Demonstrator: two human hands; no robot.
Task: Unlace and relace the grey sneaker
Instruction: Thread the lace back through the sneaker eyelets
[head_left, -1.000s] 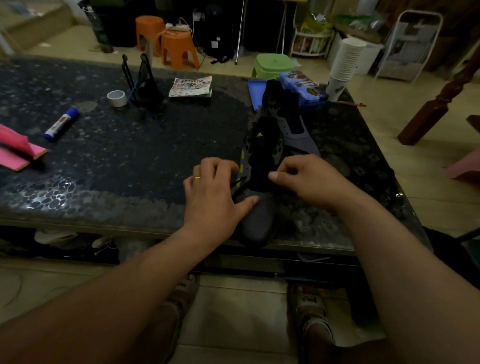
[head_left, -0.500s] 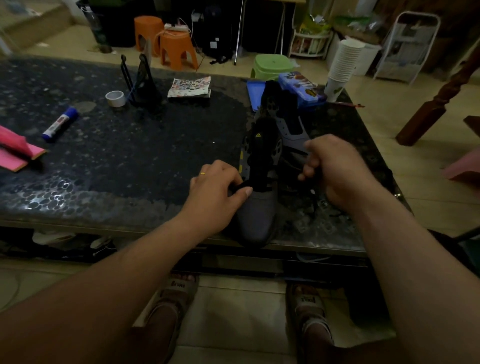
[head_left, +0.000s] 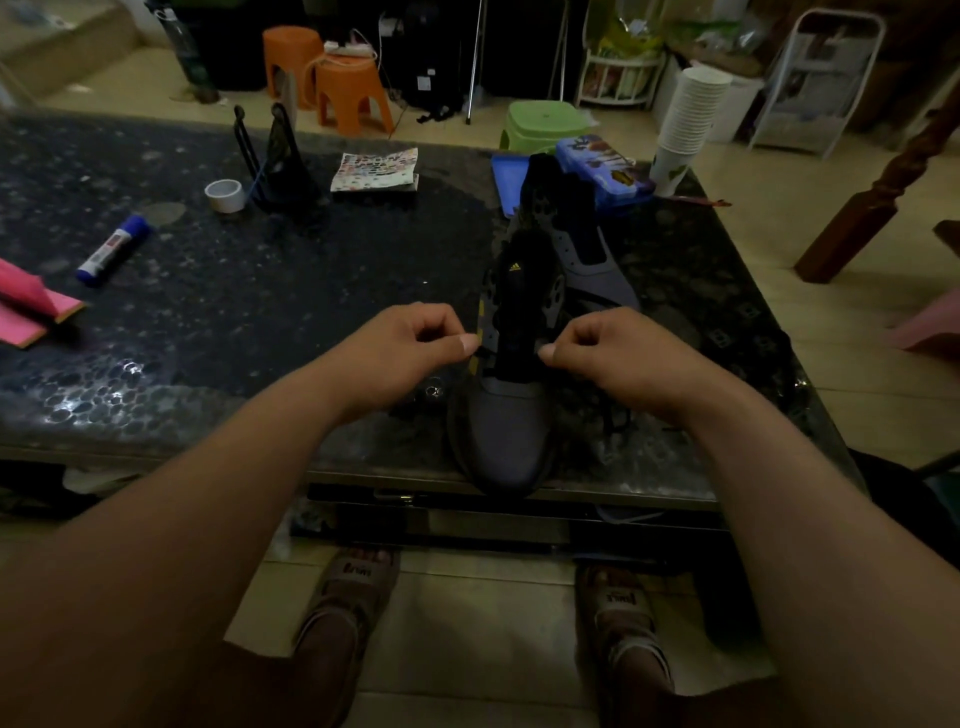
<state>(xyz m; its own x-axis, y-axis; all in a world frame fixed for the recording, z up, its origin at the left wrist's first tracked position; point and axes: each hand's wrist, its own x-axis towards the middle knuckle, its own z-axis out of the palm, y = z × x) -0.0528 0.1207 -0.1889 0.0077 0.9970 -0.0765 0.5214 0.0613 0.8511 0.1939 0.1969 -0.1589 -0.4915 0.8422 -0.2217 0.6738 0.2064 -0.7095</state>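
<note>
Dark speckled table (head_left: 260, 312): grey sneaker (head_left: 511, 431) lies at its near edge, toe toward the person. Both forearms reach in level. Left hand (head_left: 410, 348) sits just left of the eyelets and right hand (head_left: 613, 353) just right, fingers curled, each thumb and forefinger pinching the black lace (head_left: 482, 357).

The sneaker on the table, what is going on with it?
A person works on a grey sneaker that lies on the dark table, toe at the near edge. The left hand and the right hand each pinch the black lace, one at each side near the lowest eyelets. The dim light hides how far it is laced.
</note>
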